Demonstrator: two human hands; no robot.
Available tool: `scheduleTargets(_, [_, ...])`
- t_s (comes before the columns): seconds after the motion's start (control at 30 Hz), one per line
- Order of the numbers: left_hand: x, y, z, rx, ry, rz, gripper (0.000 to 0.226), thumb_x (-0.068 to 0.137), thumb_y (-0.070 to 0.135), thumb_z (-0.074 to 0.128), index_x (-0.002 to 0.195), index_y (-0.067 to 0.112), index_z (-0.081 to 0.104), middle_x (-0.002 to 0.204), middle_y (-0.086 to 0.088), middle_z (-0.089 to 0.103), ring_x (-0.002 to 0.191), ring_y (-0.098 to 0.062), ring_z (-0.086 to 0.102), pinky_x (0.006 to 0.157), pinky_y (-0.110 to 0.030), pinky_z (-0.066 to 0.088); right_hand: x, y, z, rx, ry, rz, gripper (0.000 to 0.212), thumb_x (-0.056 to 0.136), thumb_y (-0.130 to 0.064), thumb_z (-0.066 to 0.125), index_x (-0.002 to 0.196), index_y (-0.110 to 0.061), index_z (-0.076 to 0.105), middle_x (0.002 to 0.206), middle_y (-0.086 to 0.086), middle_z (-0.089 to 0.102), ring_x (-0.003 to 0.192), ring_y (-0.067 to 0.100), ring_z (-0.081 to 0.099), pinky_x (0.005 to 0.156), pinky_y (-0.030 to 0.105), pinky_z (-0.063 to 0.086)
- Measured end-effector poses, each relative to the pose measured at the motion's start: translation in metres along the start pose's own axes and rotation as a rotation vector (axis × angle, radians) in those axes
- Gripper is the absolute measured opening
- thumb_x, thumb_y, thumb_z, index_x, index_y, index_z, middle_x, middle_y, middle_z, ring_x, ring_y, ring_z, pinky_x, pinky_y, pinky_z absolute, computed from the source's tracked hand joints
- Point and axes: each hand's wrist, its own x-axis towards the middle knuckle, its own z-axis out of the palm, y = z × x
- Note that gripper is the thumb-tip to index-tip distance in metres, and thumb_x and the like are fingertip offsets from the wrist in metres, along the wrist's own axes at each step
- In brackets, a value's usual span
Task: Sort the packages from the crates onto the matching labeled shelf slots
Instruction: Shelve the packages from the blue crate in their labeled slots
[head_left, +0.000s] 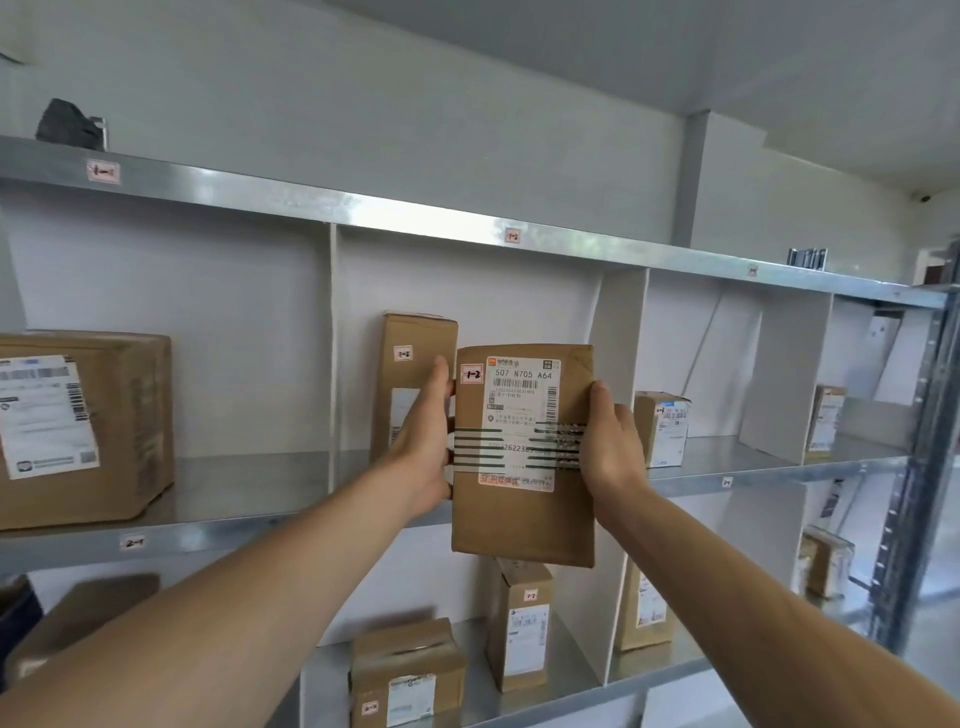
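One package (522, 512) is held upright between left grip (423, 447) and right grip (610, 447).

The left grip (423, 441) and right grip (610, 447) are showing as bare hands. The left forearm (249, 587) and right forearm (753, 587) are running bare, uncovered to the frame's edge.
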Motion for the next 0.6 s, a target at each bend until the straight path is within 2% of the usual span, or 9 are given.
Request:
scheduleTargets(0.07, [0.012, -0.003, 0.016, 0.001, 0.015, 0.001, 0.052, 0.094, 0.076, 0.022, 0.104, 0.044, 0.062, 0.104, -0.003, 0.071, 0.099, -0.028, 0.065, 0.079, -0.048, 0.047, 0.018, 0.004, -0.011, 0.012, 0.003, -0.008, 0.046, 0.106, -0.057, 0.029, 0.124, -0.021, 0.051, 0.101, -0.007, 0.057, 0.094, 0.015, 0.057, 0.094, 0.046, 0.046])
scheduleTargets(0.13, [0.024, -0.007, 0.033, 0.007, 0.022, -0.002, 0.058, 0.094, 0.077, 0.022, 0.121, 0.042, 0.059, 0.114, -0.003, 0.068, 0.106, -0.030, 0.064, 0.087, -0.055, 0.047, 0.038, 0.010, -0.020, 0.019, 0.003, 0.002, 0.049, 0.105, -0.057, 0.028, 0.126, -0.020, 0.052, 0.103, -0.006, 0.058, 0.102, 0.020, 0.059, 0.100, 0.050, 0.047])
scheduleTargets(0.23, [0.041, -0.012, 0.054, 0.013, 0.027, 0.005, 0.064, 0.093, 0.078, 0.023, 0.136, 0.041, 0.052, 0.121, -0.004, 0.065, 0.109, -0.031, 0.061, 0.086, -0.055, 0.047, 0.068, 0.018, -0.031, 0.035, -0.005, 0.024, 0.046, 0.104, -0.060, 0.027, 0.123, -0.026, 0.051, 0.111, -0.001, 0.062, 0.110, 0.025, 0.059, 0.103, 0.053, 0.046])
scheduleTargets(0.33, [0.059, -0.018, 0.071, 0.003, 0.037, 0.016, 0.060, 0.095, 0.076, 0.022, 0.132, 0.042, 0.054, 0.115, -0.003, 0.066, 0.106, -0.030, 0.063, 0.087, -0.054, 0.048, 0.091, 0.026, -0.041, 0.054, -0.029, 0.045, 0.053, 0.098, -0.066, 0.028, 0.123, -0.028, 0.056, 0.116, 0.000, 0.065, 0.110, 0.025, 0.061, 0.105, 0.056, 0.047])
scheduleTargets(0.47, [0.073, -0.024, 0.088, 0.009, 0.070, 0.050, 0.049, 0.098, 0.072, 0.021, 0.117, 0.043, 0.057, 0.105, 0.002, 0.067, 0.096, -0.024, 0.064, 0.072, -0.042, 0.048, 0.112, 0.031, -0.046, 0.078, -0.090, 0.041, 0.075, 0.079, -0.076, 0.027, 0.124, -0.026, 0.060, 0.120, 0.000, 0.067, 0.113, 0.025, 0.062, 0.106, 0.057, 0.047])
scheduleTargets(0.6, [0.089, -0.031, 0.094, 0.008, 0.095, 0.067, 0.048, 0.099, 0.070, 0.021, 0.114, 0.044, 0.057, 0.104, 0.004, 0.067, 0.095, -0.022, 0.064, 0.076, -0.042, 0.048, 0.132, 0.042, -0.043, 0.082, -0.128, 0.061, 0.091, 0.066, -0.084, 0.026, 0.128, -0.028, 0.062, 0.122, 0.000, 0.069, 0.114, 0.025, 0.064, 0.106, 0.056, 0.048])
